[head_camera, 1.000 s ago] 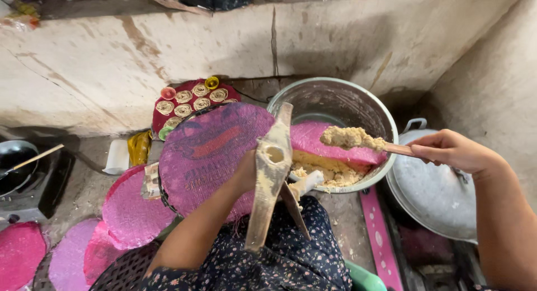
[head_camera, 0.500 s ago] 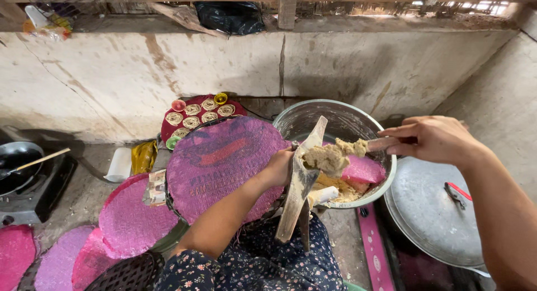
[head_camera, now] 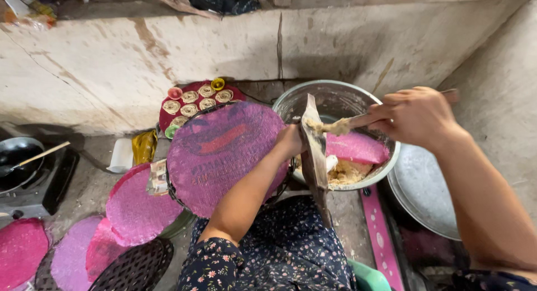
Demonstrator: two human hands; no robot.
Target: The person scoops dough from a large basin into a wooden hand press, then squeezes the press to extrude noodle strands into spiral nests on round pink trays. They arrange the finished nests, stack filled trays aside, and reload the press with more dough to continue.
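Filling meets wrapper, just left of the bowl rim.

We are gripping the leaf strip (head_camera: 314,157) with our left hand (head_camera: 291,141) closed on its upper part, long axis running steeply top to bottom. To its right, our right hand (head_camera: 417,116), closed on the spoon (head_camera: 349,123), is pressing the paste-laden tip against the strip's upper end, over the metal bowl (head_camera: 366,95).

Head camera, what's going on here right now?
A person sits on the floor by a metal bowl of beige filling. The left hand holds a folded leaf upright. The right hand holds a spoon and presses filling into the top of the leaf. Round purple trays lie to the left, and a red tray of filled cups stands by the wall.
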